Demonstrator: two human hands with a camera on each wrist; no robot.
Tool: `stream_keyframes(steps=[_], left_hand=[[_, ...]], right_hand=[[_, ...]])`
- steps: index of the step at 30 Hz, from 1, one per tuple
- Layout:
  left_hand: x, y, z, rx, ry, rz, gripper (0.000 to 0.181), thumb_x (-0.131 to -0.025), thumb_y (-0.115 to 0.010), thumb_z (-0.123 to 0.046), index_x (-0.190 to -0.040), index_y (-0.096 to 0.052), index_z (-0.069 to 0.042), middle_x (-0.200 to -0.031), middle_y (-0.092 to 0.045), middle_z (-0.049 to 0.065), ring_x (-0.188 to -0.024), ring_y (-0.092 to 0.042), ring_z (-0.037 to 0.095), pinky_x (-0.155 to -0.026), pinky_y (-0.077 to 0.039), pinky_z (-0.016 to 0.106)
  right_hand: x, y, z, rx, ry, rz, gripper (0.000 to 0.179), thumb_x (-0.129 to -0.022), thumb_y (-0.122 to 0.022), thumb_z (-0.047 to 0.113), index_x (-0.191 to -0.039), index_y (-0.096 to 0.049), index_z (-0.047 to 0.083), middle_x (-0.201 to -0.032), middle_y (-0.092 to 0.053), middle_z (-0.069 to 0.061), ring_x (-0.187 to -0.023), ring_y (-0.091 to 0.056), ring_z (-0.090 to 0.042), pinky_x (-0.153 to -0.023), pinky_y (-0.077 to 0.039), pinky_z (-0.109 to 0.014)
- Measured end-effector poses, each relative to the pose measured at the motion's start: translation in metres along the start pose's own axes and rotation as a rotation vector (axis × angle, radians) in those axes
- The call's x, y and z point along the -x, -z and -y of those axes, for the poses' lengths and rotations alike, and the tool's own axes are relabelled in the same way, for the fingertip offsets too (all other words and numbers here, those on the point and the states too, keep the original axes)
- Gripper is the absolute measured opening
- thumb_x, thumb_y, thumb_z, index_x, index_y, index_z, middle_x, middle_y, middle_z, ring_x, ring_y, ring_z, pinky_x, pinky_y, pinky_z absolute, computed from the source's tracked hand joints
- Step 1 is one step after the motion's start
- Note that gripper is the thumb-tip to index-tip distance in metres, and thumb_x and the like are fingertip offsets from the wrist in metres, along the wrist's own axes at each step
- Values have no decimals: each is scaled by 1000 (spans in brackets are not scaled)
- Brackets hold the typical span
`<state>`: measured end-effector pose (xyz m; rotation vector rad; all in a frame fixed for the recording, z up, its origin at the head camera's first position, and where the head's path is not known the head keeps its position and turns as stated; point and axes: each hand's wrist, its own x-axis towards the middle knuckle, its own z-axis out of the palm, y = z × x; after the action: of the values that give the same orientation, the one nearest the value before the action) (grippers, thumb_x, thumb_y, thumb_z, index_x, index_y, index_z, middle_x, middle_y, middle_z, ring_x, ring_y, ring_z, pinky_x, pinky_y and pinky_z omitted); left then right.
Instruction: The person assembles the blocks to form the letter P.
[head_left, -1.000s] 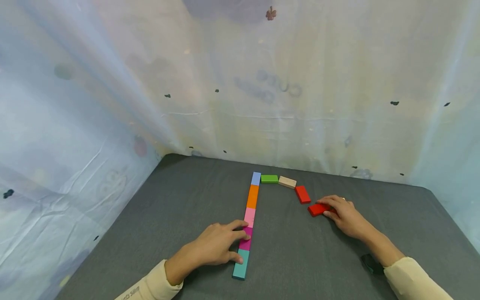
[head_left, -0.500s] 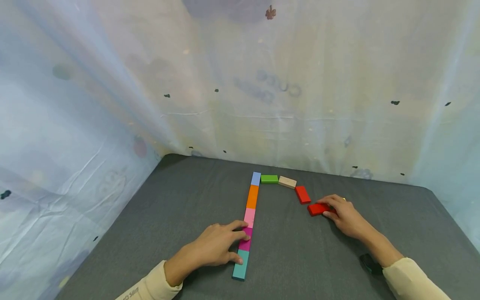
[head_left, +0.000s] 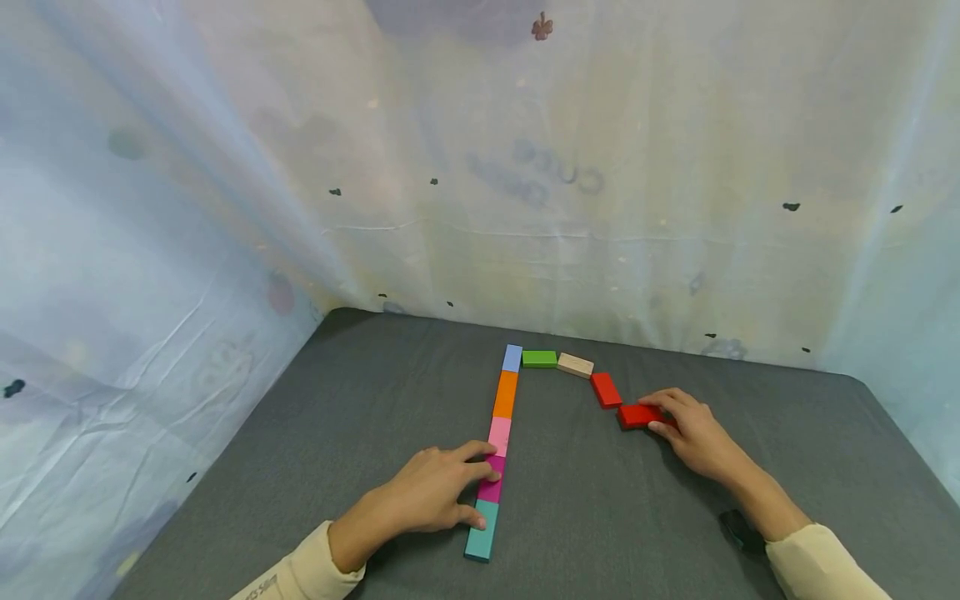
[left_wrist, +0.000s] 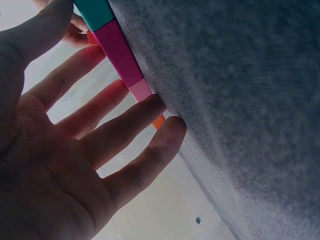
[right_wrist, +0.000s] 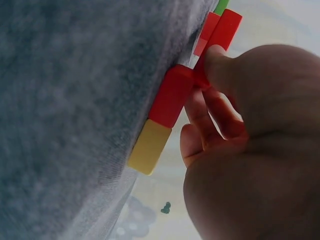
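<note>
My left hand (head_left: 438, 492) lies beside a straight row of flat blocks, fingers spread, with fingertips at the light pink block (head_left: 499, 435) and magenta block (head_left: 491, 479) and the thumb on the teal block (head_left: 482, 537). My right hand (head_left: 697, 433) pinches a red block (head_left: 636, 417) between thumb and fingers, low over the dark table. In the right wrist view, another red block (right_wrist: 172, 95) and a yellow block (right_wrist: 150, 147) lie end to end beside the held one; my hand hides them in the head view. A second red block (head_left: 606, 390) lies just beyond the held block's left end.
The row runs on through an orange block (head_left: 505, 394) to a blue block (head_left: 512, 357). From there a green block (head_left: 539, 359) and a plain wooden block (head_left: 575, 365) curve right. A dark object (head_left: 741, 532) lies by the right wrist. Pale sheeting (head_left: 570, 167) rises behind the table.
The held red block has turned slightly and shifted a little to the right with the right-hand fingers. The yellow bit behind that hand has gone from sight. My left hand stays put.
</note>
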<state>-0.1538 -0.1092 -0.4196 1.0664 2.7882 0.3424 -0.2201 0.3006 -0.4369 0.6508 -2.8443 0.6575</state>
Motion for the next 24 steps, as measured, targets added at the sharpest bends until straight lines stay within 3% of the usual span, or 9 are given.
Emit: stream_keyframes(steps=[11,17,24], left_hand=[[-2,0,1,2,-5,8,55,-79,-77,-55,-127,-66,-30,-147,-50,-7,-80,-55,5,-78,-51,35],[-2,0,1,2,-2,13,55,-79,-76,-55,-127,-66,-30,-147,-50,-8,-80,-54,5,-79,-52,35],[-1,-1,1,4,-3,10,55,-79,-76,-56,-127,-66,-29,-147,-50,-8,-79,-54,4,-79,-51,36]], right_hand=[[-4,-8,4,-20,21,-20,33,-91,-70,10,-124,-64,7,-121,-62,-16,-112,-59,-37,-93,-41,-60],[-10,-12,14,-6,78,-38,33,-89,-73,10,-121,-65,5,-115,-64,-14,-105,-63,-32,-87,-50,-52],[-18,-19,24,22,67,1,35,-90,-74,21,-122,-66,8,-110,-64,-6,-96,-61,-20,-81,-49,-42]])
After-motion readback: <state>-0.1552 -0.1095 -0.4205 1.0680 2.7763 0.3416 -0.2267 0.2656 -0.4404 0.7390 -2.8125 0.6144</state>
